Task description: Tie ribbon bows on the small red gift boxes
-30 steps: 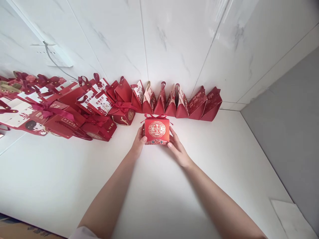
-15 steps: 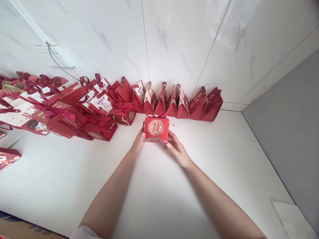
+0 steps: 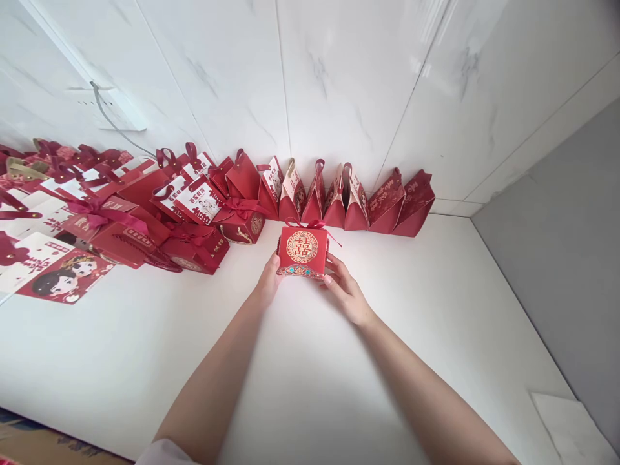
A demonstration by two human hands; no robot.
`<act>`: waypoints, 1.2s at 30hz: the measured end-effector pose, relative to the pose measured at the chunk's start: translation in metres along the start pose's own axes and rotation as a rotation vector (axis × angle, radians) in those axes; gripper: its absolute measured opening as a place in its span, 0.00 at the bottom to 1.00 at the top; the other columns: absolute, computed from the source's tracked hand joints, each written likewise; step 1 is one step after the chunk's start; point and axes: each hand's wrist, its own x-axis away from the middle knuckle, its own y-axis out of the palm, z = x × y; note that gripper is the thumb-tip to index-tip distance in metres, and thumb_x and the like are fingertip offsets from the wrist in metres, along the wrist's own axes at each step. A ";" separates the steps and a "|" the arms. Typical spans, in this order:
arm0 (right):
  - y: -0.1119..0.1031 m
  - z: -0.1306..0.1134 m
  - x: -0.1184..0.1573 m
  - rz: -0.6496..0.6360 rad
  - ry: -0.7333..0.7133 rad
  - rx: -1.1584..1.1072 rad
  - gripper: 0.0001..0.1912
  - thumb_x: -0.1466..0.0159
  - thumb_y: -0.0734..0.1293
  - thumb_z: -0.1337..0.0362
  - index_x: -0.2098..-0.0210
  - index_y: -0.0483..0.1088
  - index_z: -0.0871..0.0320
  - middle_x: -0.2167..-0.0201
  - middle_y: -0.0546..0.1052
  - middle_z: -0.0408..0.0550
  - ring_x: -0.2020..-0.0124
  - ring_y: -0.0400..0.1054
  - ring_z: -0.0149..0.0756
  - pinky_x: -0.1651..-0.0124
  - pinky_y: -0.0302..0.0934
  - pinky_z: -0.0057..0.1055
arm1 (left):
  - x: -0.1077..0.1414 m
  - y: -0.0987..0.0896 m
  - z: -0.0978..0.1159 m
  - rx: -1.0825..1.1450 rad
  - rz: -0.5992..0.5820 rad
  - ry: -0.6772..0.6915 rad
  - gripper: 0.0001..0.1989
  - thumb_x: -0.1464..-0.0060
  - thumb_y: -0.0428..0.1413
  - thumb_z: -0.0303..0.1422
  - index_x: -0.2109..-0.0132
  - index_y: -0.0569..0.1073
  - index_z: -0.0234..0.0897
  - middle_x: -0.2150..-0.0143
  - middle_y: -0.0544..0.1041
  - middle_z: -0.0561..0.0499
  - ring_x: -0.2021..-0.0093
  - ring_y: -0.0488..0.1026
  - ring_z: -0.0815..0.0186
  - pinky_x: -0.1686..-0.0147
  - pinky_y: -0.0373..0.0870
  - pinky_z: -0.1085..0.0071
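A red gift box with a round gold emblem, a patterned lower band and a red ribbon bow on top is between my hands in the middle of the view. My left hand is closed on its left side, thumb at the lower left corner. At the lower right corner, my right hand grips with the thumb in front and fingers behind the side. The box's back and underside are hidden. Just behind it runs a row of red folded gift boxes with ribbon handles.
Many red and white gift boxes crowd the left of the white tabletop. A box with a cartoon couple lies nearer at far left. Behind rises a marbled wall with a cable; a grey surface borders the right.
The box between my hands has tilted slightly, showing more of its patterned band. At far left, the cartoon-couple box has moved up and right into fuller view. My hands have barely moved.
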 end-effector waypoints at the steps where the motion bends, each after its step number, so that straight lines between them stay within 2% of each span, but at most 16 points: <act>1: 0.000 0.000 0.000 0.000 0.002 -0.002 0.31 0.32 0.63 0.51 0.33 0.51 0.48 0.34 0.63 0.52 0.47 0.70 0.42 0.45 0.64 0.43 | 0.000 0.000 0.000 -0.005 0.002 0.004 0.36 0.41 0.53 0.53 0.33 0.64 0.37 0.38 0.72 0.41 0.34 0.63 0.45 0.36 0.60 0.50; 6: 0.000 0.000 0.000 0.004 0.002 -0.008 0.31 0.32 0.63 0.51 0.33 0.52 0.48 0.35 0.64 0.52 0.48 0.70 0.42 0.45 0.64 0.43 | 0.000 -0.001 0.000 -0.018 0.005 -0.021 0.35 0.40 0.50 0.53 0.33 0.62 0.38 0.37 0.72 0.42 0.33 0.61 0.46 0.36 0.58 0.49; 12: -0.001 0.003 0.001 0.002 0.001 -0.007 0.32 0.32 0.64 0.51 0.33 0.51 0.48 0.36 0.65 0.52 0.49 0.70 0.41 0.46 0.65 0.44 | -0.002 -0.002 -0.002 -0.070 0.040 0.019 0.34 0.42 0.51 0.56 0.39 0.70 0.37 0.39 0.73 0.42 0.35 0.64 0.44 0.38 0.62 0.50; 20: 0.001 0.000 0.000 0.007 0.017 -0.011 0.32 0.33 0.64 0.49 0.33 0.52 0.48 0.34 0.63 0.52 0.51 0.71 0.40 0.46 0.65 0.43 | -0.001 0.002 0.002 -0.062 0.029 0.021 0.36 0.43 0.52 0.57 0.37 0.67 0.37 0.39 0.73 0.42 0.34 0.63 0.45 0.37 0.61 0.49; 26: 0.001 0.001 0.000 0.002 0.007 -0.012 0.32 0.33 0.65 0.50 0.34 0.52 0.48 0.37 0.66 0.52 0.52 0.71 0.40 0.47 0.65 0.42 | -0.001 0.003 0.003 -0.077 0.024 0.028 0.37 0.43 0.52 0.56 0.34 0.64 0.38 0.36 0.70 0.42 0.33 0.62 0.45 0.38 0.63 0.49; 36: 0.001 0.002 0.000 0.007 0.003 -0.004 0.32 0.33 0.64 0.50 0.34 0.52 0.48 0.37 0.66 0.53 0.52 0.72 0.41 0.46 0.65 0.44 | -0.002 -0.002 -0.002 -0.078 0.041 0.032 0.35 0.42 0.50 0.56 0.36 0.67 0.38 0.39 0.73 0.43 0.34 0.63 0.46 0.38 0.63 0.49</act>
